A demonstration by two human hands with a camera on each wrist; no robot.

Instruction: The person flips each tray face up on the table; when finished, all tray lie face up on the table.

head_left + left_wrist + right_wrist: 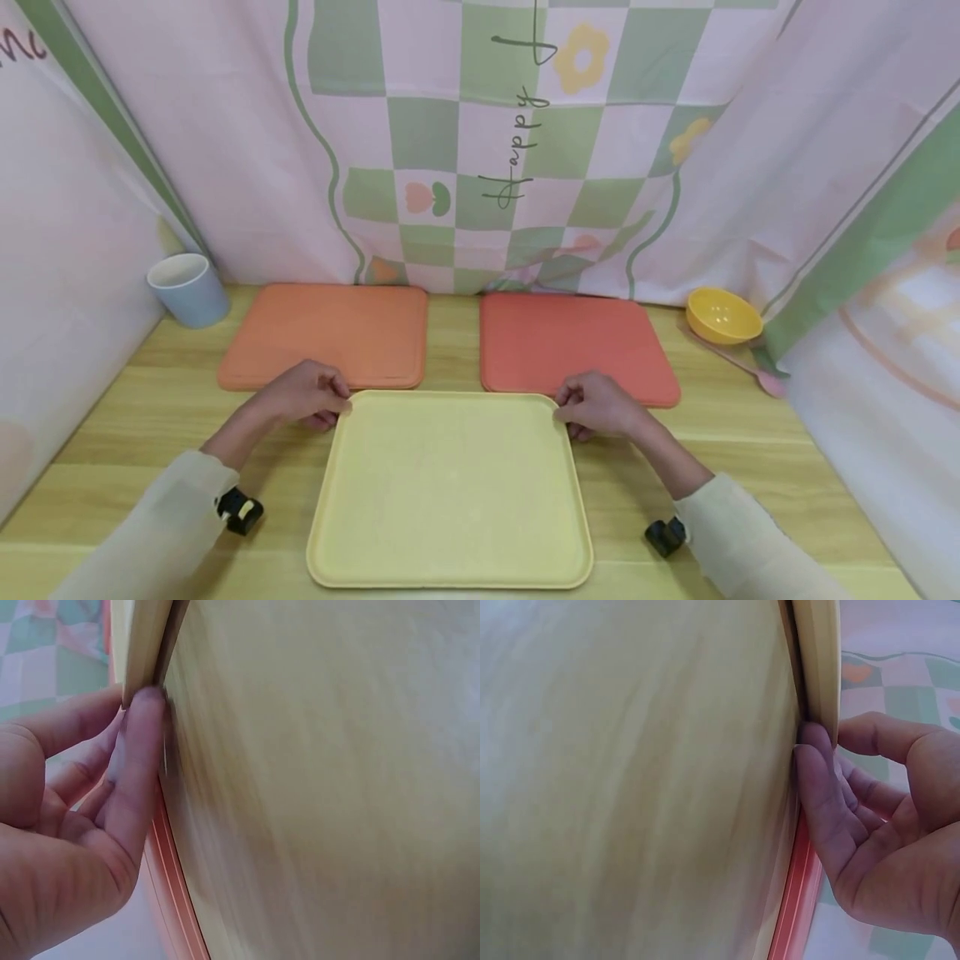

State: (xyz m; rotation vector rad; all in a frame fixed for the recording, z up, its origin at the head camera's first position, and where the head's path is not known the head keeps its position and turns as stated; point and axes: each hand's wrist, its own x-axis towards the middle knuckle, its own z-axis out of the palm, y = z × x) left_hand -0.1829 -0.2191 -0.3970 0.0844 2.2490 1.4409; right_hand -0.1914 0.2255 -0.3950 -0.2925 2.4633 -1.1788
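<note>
A pale yellow tray (450,492) with a raised rim lies at the front middle of the table in the head view. At its far left corner, my left hand (311,393) pinches the rim between thumb and fingers. The far right corner is pinched the same way by my right hand (598,406). In the left wrist view, fingertips of the left hand (82,795) are on both sides of the tray edge (146,645). The right wrist view has the right hand (885,817) at the other tray edge (817,667), fingertips low against the tabletop.
Behind the tray lie an orange board (330,333) on the left and a red board (573,346) on the right. A blue cup (193,296) stands back left. Back right are a yellow bowl (723,317) and a pink spoon (768,383). Patterned curtains (495,142) hang behind the table.
</note>
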